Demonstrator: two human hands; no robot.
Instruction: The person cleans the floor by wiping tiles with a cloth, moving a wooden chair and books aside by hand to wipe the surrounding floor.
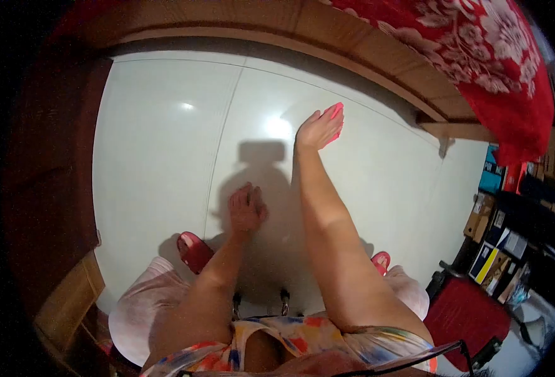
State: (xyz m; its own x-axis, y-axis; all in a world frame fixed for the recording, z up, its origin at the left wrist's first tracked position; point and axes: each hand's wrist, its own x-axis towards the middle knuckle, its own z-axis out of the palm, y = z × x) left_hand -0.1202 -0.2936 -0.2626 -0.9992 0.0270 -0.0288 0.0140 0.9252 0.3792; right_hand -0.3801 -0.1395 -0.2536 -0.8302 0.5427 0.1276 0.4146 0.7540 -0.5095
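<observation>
My right hand reaches far forward and lies over a bright pink cloth on the pale glossy floor. The hand hides most of the cloth; only its edges show past the fingers. Nearer to me, my left hand is in the dark shadow on the floor, its fingers loosely bent and somewhat apart. Nothing shows in that hand. Whether it touches the floor I cannot tell.
A wooden bed frame with a red floral cloth spans the far side. Boxes are stacked at the right, near a red chair. Dark wooden furniture stands left. Red slippers are on my feet.
</observation>
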